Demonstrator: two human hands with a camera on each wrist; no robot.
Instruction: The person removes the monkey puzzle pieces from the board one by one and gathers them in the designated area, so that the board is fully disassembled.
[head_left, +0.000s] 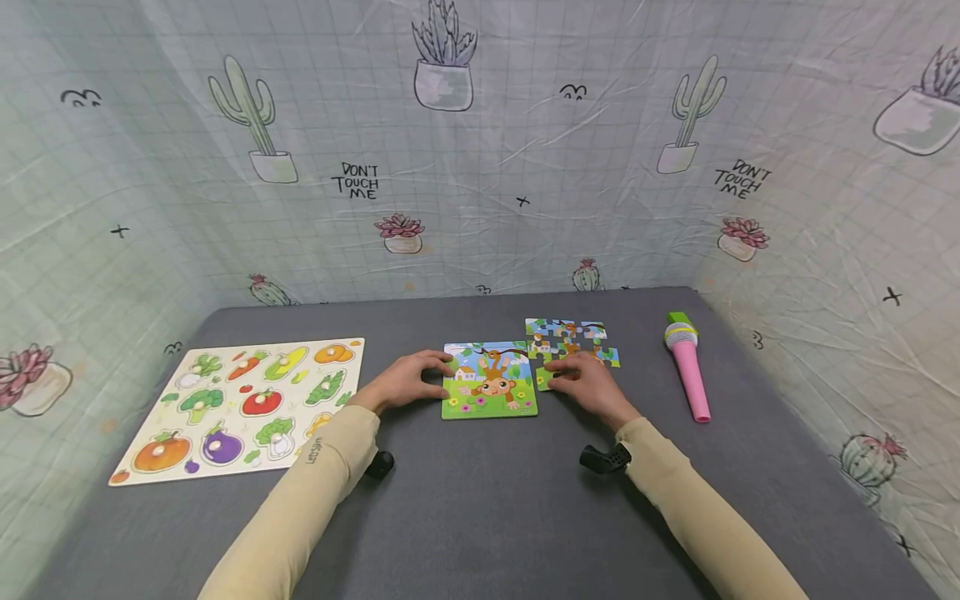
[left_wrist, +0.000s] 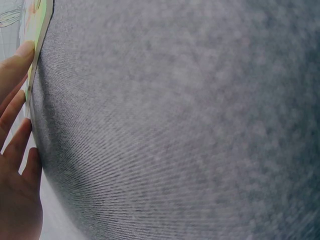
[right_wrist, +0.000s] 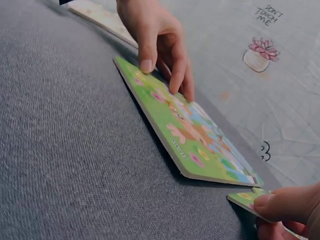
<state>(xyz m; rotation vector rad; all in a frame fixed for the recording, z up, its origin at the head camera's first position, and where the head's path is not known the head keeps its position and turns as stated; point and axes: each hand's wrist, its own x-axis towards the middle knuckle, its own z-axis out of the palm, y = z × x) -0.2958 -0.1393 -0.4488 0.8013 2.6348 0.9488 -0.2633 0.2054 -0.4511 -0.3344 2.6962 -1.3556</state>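
Observation:
A square monkey picture board [head_left: 491, 382] lies on the table. My left hand [head_left: 405, 380] rests at its left edge, thumb and fingertips touching the border; in the left wrist view the fingers [left_wrist: 17, 145] look fairly straight. To the right of the board, my right hand [head_left: 592, 387] pinches a green corner puzzle piece [right_wrist: 243, 198] between thumb and fingers. That piece sits close beside the board's corner, its far part hidden by the hand. Just beyond are loose jigsaw pieces [head_left: 566, 329] with a matching picture, some covered by the right hand.
A large cream vegetable puzzle board [head_left: 243, 390] with knobs lies at the left. On the right is a pink toy microphone [head_left: 690, 375] with a green end. The grey table [head_left: 480, 517] meets a patterned cloth wall [head_left: 480, 150] behind and at both sides.

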